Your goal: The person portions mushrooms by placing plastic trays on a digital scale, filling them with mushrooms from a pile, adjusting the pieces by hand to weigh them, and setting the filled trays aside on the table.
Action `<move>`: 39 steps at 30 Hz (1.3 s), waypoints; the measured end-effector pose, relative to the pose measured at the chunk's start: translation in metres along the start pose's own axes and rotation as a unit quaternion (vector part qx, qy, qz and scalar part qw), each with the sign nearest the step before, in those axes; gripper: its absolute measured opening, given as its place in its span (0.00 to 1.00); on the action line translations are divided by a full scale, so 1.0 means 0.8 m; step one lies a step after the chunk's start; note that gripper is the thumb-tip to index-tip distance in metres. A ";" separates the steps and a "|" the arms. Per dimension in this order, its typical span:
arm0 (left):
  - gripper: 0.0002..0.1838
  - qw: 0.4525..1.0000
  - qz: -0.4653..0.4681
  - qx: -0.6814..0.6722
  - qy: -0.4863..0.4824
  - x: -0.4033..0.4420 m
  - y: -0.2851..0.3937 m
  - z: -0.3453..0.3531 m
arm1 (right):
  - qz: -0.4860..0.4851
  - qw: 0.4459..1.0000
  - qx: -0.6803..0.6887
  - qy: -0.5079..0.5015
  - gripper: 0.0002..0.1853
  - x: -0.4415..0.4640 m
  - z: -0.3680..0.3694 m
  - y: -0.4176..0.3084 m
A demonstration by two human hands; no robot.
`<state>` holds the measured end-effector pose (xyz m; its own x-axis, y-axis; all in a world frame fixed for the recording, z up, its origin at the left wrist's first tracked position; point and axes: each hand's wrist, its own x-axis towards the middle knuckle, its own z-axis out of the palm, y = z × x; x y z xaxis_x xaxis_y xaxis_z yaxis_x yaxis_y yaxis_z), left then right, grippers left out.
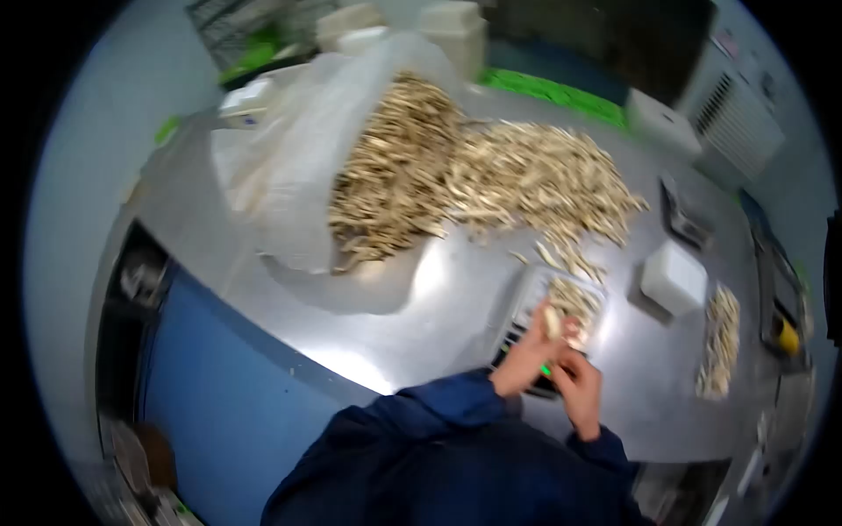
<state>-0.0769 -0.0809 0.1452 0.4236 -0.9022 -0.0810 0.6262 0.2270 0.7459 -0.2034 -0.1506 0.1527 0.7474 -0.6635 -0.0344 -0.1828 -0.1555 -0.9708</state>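
Observation:
Over a digital scale point(526, 302) with a green lit display, both hands are close together. My left hand point(526, 351) has its fingers closed around a pale elongated piece point(552, 323). Beside it on the right is my right hand point(579, 386), its fingertips near the left hand; blur hides whether it holds anything. Several pale pieces point(572, 300) lie on the scale's tray. Behind the scale spreads a large loose pile of the same pieces point(544, 175), which joins a heap point(395, 167) spilling from a big translucent plastic bag point(307, 158).
A white container point(674, 279) stands on the metal table point(368, 337), right of the scale. Further right lies a row of pieces point(720, 342). A dark flat item point(686, 215) is behind the container. White boxes point(452, 39) and a green strip point(554, 95) line the back.

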 end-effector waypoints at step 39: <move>0.16 0.858 0.140 0.485 -0.093 0.107 0.100 -0.042 | 0.019 0.982 0.032 0.183 0.09 0.014 -0.084 0.018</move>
<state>0.0313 -0.1277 0.1760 0.3012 -0.9251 0.2312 -0.3606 0.1139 0.9257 -0.2402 -0.2096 0.1541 0.4587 -0.8886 0.0047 -0.1575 -0.0865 -0.9837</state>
